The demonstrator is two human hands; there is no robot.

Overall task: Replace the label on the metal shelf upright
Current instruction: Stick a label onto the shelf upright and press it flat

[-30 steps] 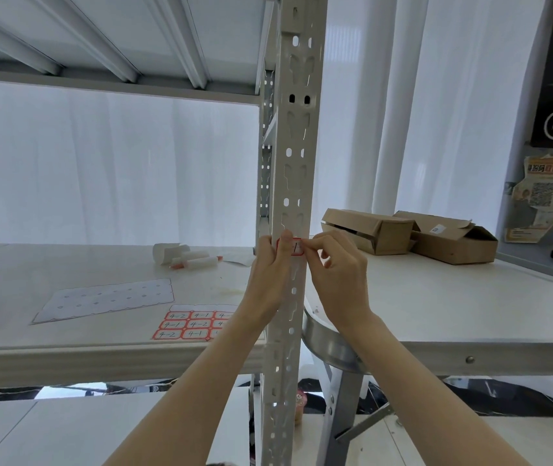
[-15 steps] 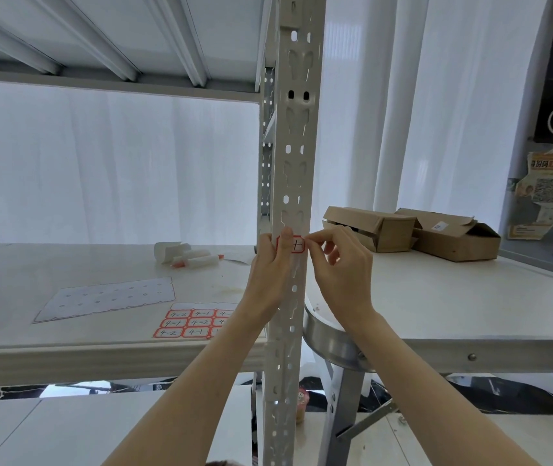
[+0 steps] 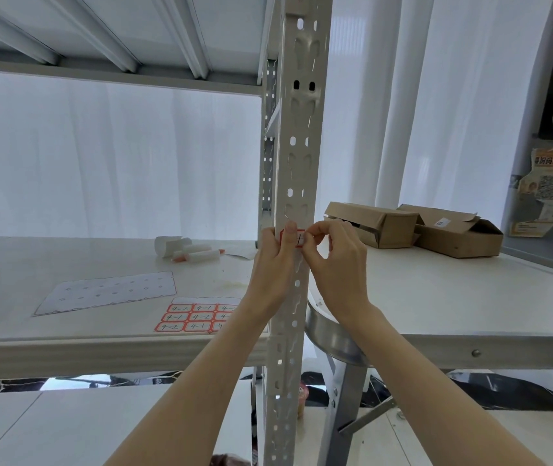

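We have the label on the front face of the upright. It lies under the thumb of our left hand, whose other fingers curl round the post behind it. Our right hand pinches the label's right edge between thumb and forefinger. We cannot tell whether it is going on or coming off. If it is coming off, a quick pull by the pinching fingers while the thumb presses could tear the paper at the thumb and leave a piece stuck. If it is going on, uneven pressing may set it crooked or wrinkled. It could also cling to a fingertip, or reach over the slots just below the fingers and hold badly. The sheet of spares lies below our left hand.
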